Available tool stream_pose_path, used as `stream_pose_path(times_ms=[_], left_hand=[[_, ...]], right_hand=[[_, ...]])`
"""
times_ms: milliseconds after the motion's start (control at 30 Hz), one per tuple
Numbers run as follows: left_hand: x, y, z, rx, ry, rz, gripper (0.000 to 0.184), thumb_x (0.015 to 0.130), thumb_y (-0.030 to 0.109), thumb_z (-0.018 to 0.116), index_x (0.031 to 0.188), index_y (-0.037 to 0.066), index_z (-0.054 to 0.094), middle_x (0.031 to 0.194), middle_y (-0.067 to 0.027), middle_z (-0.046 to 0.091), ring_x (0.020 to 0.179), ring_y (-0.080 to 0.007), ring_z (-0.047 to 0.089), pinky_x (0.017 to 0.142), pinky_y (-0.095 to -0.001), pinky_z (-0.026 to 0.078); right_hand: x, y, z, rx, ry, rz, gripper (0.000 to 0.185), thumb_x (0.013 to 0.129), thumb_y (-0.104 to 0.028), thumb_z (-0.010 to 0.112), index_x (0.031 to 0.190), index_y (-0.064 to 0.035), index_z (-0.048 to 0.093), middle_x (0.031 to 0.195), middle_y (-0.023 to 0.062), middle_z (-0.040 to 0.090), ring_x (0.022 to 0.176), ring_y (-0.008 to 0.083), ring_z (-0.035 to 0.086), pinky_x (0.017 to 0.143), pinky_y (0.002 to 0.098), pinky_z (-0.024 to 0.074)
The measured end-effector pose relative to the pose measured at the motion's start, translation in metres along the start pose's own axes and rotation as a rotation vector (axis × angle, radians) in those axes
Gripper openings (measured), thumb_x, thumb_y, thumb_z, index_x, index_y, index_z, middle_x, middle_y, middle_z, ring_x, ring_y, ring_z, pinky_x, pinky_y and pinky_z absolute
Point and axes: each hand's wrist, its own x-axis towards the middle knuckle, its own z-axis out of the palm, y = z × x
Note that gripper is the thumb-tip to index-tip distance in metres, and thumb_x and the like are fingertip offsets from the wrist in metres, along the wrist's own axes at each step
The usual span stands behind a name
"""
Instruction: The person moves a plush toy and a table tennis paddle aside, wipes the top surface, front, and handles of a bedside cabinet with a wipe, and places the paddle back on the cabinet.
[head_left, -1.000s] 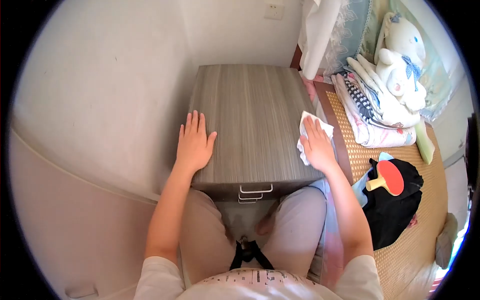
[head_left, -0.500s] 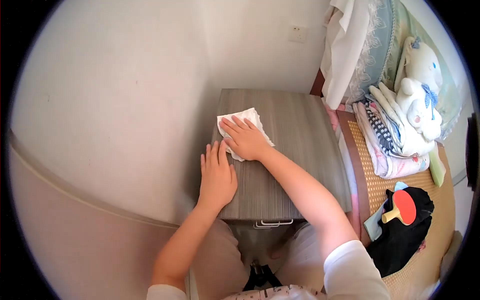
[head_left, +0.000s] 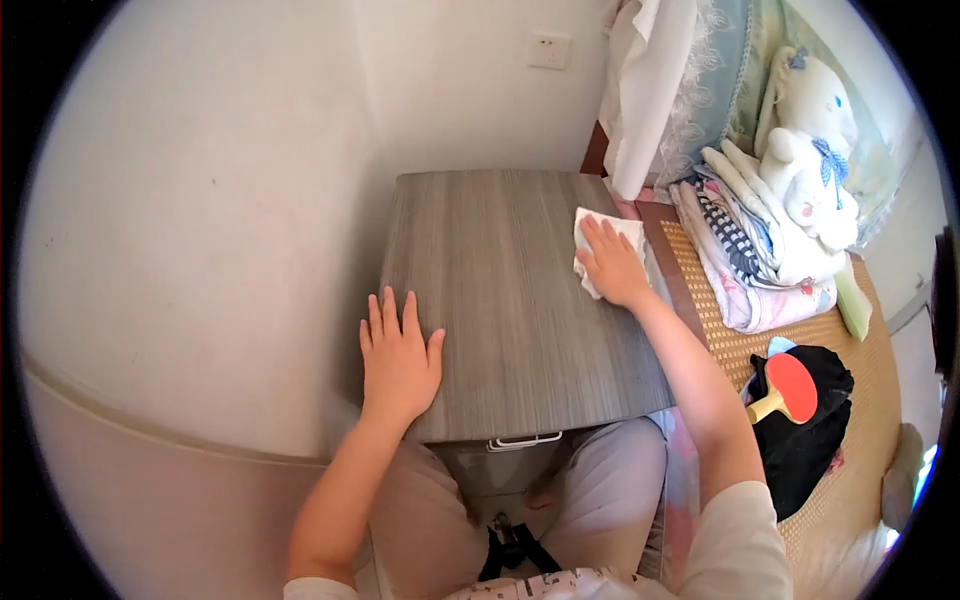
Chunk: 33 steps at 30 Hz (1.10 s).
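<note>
At the left edge of the cabinet, the left hand is rested, fingers spread and empty, seemingly for support, while farther back, by the cabinet's right edge, a white cloth is pressed flat, apparently for even contact, beneath the parted fingers of the right hand.

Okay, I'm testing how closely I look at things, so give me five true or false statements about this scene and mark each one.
1. The right hand rests on a white wipe. True.
2. The left hand also rests on the white wipe. False: it lies spread at the cabinet's left edge.
3. The paddle lies on black fabric. True.
4. The plush toy sits on the black fabric. False: it sits on folded fabrics.
5. A wall socket shows beyond the cabinet. True.
</note>
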Motion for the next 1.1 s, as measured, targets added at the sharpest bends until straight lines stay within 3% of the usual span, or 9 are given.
stream_pose_path(times_ms=[233, 433, 600, 733, 833, 900, 933, 1000, 1100], left_hand=[[0.0, 0.001, 0.0, 0.017, 0.029, 0.047, 0.061, 0.099, 0.034, 0.049, 0.144, -0.004, 0.035, 0.152, -0.0303, 0.026, 0.143, -0.0463, 0.02, 0.116, -0.0556, 0.02], [0.002, 0.002, -0.002, -0.035, 0.021, 0.064, 0.061, 0.097, 0.032, 0.052, 0.142, -0.006, 0.036, 0.149, -0.0337, 0.026, 0.142, -0.0483, 0.02, 0.115, -0.0561, 0.02], [0.005, 0.002, -0.002, -0.027, 0.0, 0.065, 0.062, 0.097, 0.032, 0.053, 0.143, -0.006, 0.036, 0.148, -0.0351, 0.026, 0.142, -0.0499, 0.02, 0.114, -0.0564, 0.022], [0.005, 0.001, -0.003, -0.022, -0.001, 0.081, 0.062, 0.096, 0.031, 0.054, 0.143, -0.006, 0.035, 0.149, -0.0345, 0.026, 0.142, -0.0491, 0.02, 0.114, -0.0561, 0.022], [0.003, 0.003, -0.001, -0.043, -0.009, 0.062, 0.062, 0.096, 0.032, 0.054, 0.143, -0.005, 0.036, 0.149, -0.0332, 0.026, 0.142, -0.0483, 0.02, 0.114, -0.055, 0.023], [0.004, 0.0, -0.002, -0.048, 0.02, 0.061, 0.062, 0.097, 0.033, 0.054, 0.143, -0.004, 0.036, 0.15, -0.0318, 0.025, 0.142, -0.0475, 0.021, 0.114, -0.0538, 0.024], [0.005, -0.001, -0.002, -0.06, 0.026, 0.072, 0.062, 0.097, 0.033, 0.054, 0.143, -0.004, 0.036, 0.15, -0.0318, 0.025, 0.142, -0.0475, 0.021, 0.114, -0.0538, 0.024], [0.003, -0.003, 0.0, -0.078, 0.024, 0.062, 0.063, 0.097, 0.035, 0.054, 0.143, -0.003, 0.036, 0.151, -0.0308, 0.025, 0.143, -0.0463, 0.021, 0.113, -0.053, 0.025], [0.001, -0.003, 0.0, -0.083, 0.035, 0.053, 0.063, 0.097, 0.038, 0.054, 0.144, -0.001, 0.037, 0.151, -0.0296, 0.027, 0.143, -0.0444, 0.022, 0.114, -0.0527, 0.025]], right_hand=[[0.045, 0.027, 0.016, -0.009, 0.056, -0.058, 0.057, 0.1, -0.041, 0.038, 0.15, -0.0115, 0.034, 0.157, 0.0078, 0.032, 0.144, 0.0304, 0.03, 0.116, 0.0492, 0.0242], [0.149, 0.023, 0.048, -0.075, 0.09, 0.247, 0.066, 0.099, -0.048, 0.037, 0.149, -0.0056, 0.031, 0.156, 0.0121, 0.032, 0.144, 0.0355, 0.028, 0.114, 0.057, 0.0223], [0.176, -0.13, 0.04, -0.029, -0.096, -0.158, 0.07, 0.1, -0.051, 0.033, 0.148, -0.001, 0.029, 0.156, 0.021, 0.027, 0.143, 0.0385, 0.027, 0.114, 0.0534, 0.0258], [0.195, -0.228, 0.058, 0.063, -0.136, -0.242, 0.065, 0.102, -0.047, 0.028, 0.154, -0.0084, 0.022, 0.162, 0.007, 0.018, 0.149, 0.0294, 0.017, 0.119, 0.0481, 0.0157], [0.188, -0.251, 0.063, 0.061, -0.099, -0.301, 0.063, 0.101, -0.047, 0.029, 0.153, -0.0117, 0.026, 0.161, 0.0039, 0.023, 0.149, 0.0282, 0.018, 0.119, 0.0474, 0.0159], [0.172, -0.253, 0.056, -0.038, -0.161, -0.592, 0.062, 0.1, -0.049, 0.032, 0.151, -0.0132, 0.033, 0.158, 0.0042, 0.03, 0.148, 0.0294, 0.021, 0.118, 0.0484, 0.0192], [0.162, -0.243, 0.052, -0.053, -0.159, -0.583, 0.062, 0.1, -0.049, 0.032, 0.151, -0.0132, 0.033, 0.158, 0.0042, 0.03, 0.148, 0.0294, 0.021, 0.118, 0.0484, 0.0192], [0.138, -0.213, 0.046, 0.241, -0.103, -0.66, 0.06, 0.099, -0.05, 0.035, 0.148, -0.0147, 0.04, 0.154, 0.0058, 0.037, 0.145, 0.0313, 0.027, 0.116, 0.0493, 0.0235], [0.118, -0.136, 0.031, 0.111, -0.041, -0.394, 0.058, 0.098, -0.051, 0.04, 0.145, -0.0173, 0.043, 0.154, 0.0072, 0.037, 0.14, 0.0359, 0.035, 0.112, 0.0511, 0.0305]])
